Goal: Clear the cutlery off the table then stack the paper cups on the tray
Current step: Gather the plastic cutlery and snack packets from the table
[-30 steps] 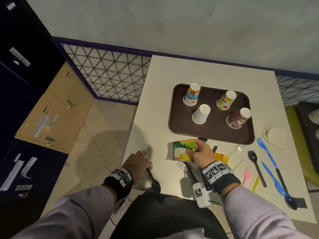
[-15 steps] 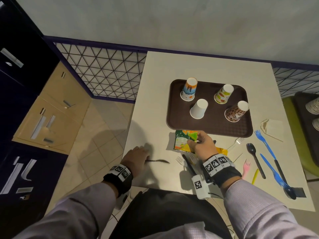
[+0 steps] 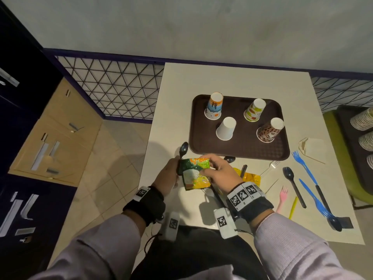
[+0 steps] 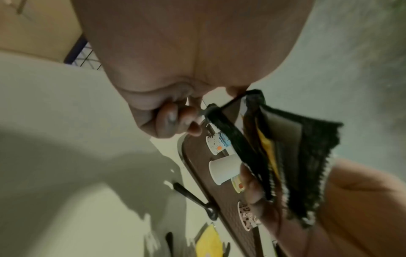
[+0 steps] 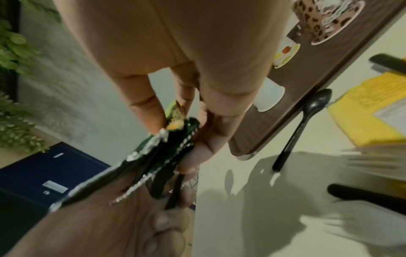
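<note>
My left hand [image 3: 171,174] grips a black spoon [image 3: 184,148], bowl pointing up, just left of the brown tray [image 3: 242,147]. My right hand [image 3: 212,168] pinches the top of a green snack packet [image 3: 194,174], lifted off the table and pressed against the left hand. The packet [image 5: 158,144] shows blurred between both hands in the right wrist view. Several paper cups stand upside down on the tray: a blue-orange one [image 3: 214,106], a white one [image 3: 226,129], a green one [image 3: 254,110], a leopard-print one [image 3: 270,132]. Another black spoon [image 3: 229,158] lies by the tray's near edge.
Loose cutlery lies on the table's right: a black spoon [image 3: 292,184], blue forks [image 3: 304,168], a pink fork [image 3: 283,196], a white fork [image 3: 272,165], a yellow straw [image 3: 293,205]. A yellow packet [image 3: 250,176] and a napkin [image 3: 311,148] lie there too. Cup stacks [image 3: 363,120] stand off-table at right.
My left hand lifted the black spoon from the table's near-left edge and carried it up to the packet. My right hand raised the green packet off the table to meet it.
</note>
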Demonstrator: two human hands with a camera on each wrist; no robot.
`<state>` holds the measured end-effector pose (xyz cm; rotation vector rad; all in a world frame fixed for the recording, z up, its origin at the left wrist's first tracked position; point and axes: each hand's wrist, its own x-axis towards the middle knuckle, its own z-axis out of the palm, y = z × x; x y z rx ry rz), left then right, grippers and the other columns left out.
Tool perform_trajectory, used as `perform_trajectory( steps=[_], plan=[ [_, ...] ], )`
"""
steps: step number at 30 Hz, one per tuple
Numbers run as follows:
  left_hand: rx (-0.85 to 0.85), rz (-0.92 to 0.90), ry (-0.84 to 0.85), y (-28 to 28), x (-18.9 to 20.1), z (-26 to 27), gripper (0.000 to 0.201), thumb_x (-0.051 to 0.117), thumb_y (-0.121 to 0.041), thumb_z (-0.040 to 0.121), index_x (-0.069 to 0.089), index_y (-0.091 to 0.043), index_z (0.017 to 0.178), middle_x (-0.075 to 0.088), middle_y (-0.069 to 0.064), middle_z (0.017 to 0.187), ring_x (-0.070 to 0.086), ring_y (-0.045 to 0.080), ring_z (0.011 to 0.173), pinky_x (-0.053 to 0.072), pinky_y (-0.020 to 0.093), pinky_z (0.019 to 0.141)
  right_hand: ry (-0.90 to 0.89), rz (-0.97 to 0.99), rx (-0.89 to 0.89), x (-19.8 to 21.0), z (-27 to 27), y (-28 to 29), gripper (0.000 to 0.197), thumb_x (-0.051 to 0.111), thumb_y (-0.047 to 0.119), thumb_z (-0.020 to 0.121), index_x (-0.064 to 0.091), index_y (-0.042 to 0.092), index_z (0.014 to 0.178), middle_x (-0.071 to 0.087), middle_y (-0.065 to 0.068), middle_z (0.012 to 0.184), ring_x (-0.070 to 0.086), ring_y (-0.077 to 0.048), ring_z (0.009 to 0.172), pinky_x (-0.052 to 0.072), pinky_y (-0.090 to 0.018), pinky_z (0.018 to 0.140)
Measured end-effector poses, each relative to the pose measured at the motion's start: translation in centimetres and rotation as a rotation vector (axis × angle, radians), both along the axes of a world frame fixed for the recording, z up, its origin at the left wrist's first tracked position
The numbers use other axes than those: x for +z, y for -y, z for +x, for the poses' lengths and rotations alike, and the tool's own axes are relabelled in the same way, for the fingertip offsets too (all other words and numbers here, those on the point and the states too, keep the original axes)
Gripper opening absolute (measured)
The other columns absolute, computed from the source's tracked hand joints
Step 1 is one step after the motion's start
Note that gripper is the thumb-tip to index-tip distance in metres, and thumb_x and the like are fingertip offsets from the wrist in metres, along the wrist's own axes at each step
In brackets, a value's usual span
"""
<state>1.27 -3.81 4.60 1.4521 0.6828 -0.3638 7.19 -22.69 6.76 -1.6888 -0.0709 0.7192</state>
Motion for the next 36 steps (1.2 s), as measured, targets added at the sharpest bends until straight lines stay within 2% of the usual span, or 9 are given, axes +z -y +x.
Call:
perform_trajectory(
  steps=[4,6,10,15,17,19,25,32,36],
  plan=[
    [0.017,-0.237,-0.057,0.1,-0.4,0.4,0.085,0.027,-0.086,0.089,0.076,-0.021,0.113,0.079,0.005,0.106,0.074,0.021,0.091,0.057,0.031,0.080,0.042,-0.037,0.030,0.0,0.1,-0.5,0.032,0.077,0.017,0.083,0.069,0.030,0.111,0.062,-0.029,0.093,0.058,-0.021,0.075,0.055,-0.045,0.071],
    [0.014,-0.192,-0.017,0.3,0.0,0.5,0.073,0.036,-0.081,0.092,0.077,-0.022,0.105,0.077,0.000,0.088,0.067,0.013,0.071,0.049,0.023,0.061,0.048,-0.057,-0.003,-0.3,0.1,-0.7,0.032,0.077,0.011,0.087,0.067,0.023,0.115,0.058,-0.015,0.082,0.055,-0.017,0.068,0.051,-0.034,0.064],
    [-0.097,0.034,0.174,0.0,-1.1,0.1,0.029,0.069,-0.056,0.082,0.077,-0.029,0.087,0.069,-0.007,0.070,0.054,0.015,0.064,0.040,0.028,0.059,0.035,-0.102,-0.047,-0.7,0.1,-1.3,0.035,0.076,0.010,0.088,0.062,0.017,0.119,0.055,-0.008,0.082,0.053,-0.020,0.069,0.047,-0.033,0.066],
    [-0.028,0.021,0.176,-1.0,-1.6,-0.5,0.031,0.073,-0.051,0.083,0.079,-0.034,0.108,0.080,0.004,0.110,0.075,0.029,0.106,0.056,0.051,0.099,-0.092,-0.126,-0.144,-2.1,1.5,-0.4,0.019,0.071,0.020,0.086,0.066,0.024,0.103,0.071,-0.002,0.084,0.064,-0.019,0.074,0.056,-0.045,0.084],
    [0.018,0.028,0.165,-1.6,-1.7,-0.6,0.023,0.073,-0.042,0.087,0.080,-0.031,0.106,0.080,0.006,0.111,0.075,0.028,0.107,0.055,0.050,0.101,0.011,-0.360,-0.095,-3.3,2.7,0.6,0.020,0.065,0.022,0.085,0.071,0.026,0.104,0.076,-0.003,0.102,0.067,-0.020,0.085,0.053,-0.032,0.091],
    [0.053,0.028,0.147,-2.1,-1.8,-0.8,0.016,0.072,-0.034,0.091,0.080,-0.028,0.103,0.080,0.007,0.109,0.075,0.029,0.105,0.056,0.047,0.099,0.132,-0.579,-0.018,-4.1,3.7,1.5,0.028,0.059,0.010,0.090,0.075,0.021,0.111,0.073,-0.002,0.114,0.066,-0.021,0.104,0.043,-0.019,0.095],
    [0.094,0.083,0.135,-2.0,-1.7,-1.3,0.012,0.065,-0.015,0.100,0.075,-0.013,0.106,0.079,-0.004,0.084,0.073,0.008,0.073,0.048,0.012,0.055,0.342,-0.981,0.398,-5.6,5.7,1.5,0.035,0.046,0.001,0.093,0.070,0.020,0.109,0.070,-0.008,0.110,0.068,-0.031,0.103,0.055,-0.037,0.088],
    [0.038,0.118,0.146,-1.8,-1.9,-1.5,0.018,0.062,-0.017,0.102,0.071,-0.012,0.116,0.075,0.005,0.096,0.068,-0.005,0.066,0.045,0.008,0.055,0.487,-1.142,0.601,-6.5,6.3,-0.2,0.028,0.053,0.006,0.092,0.065,0.021,0.113,0.071,-0.009,0.113,0.068,-0.032,0.106,0.049,-0.039,0.086],
    [0.012,0.139,0.129,-1.7,-1.5,-1.4,0.014,0.062,-0.019,0.102,0.073,-0.019,0.110,0.076,0.003,0.095,0.068,-0.004,0.067,0.045,0.008,0.057,0.579,-1.095,0.699,-7.3,6.0,-0.1,0.033,0.058,0.006,0.091,0.059,0.024,0.118,0.045,-0.012,0.124,0.055,-0.038,0.111,0.049,-0.048,0.089]
  ],
)
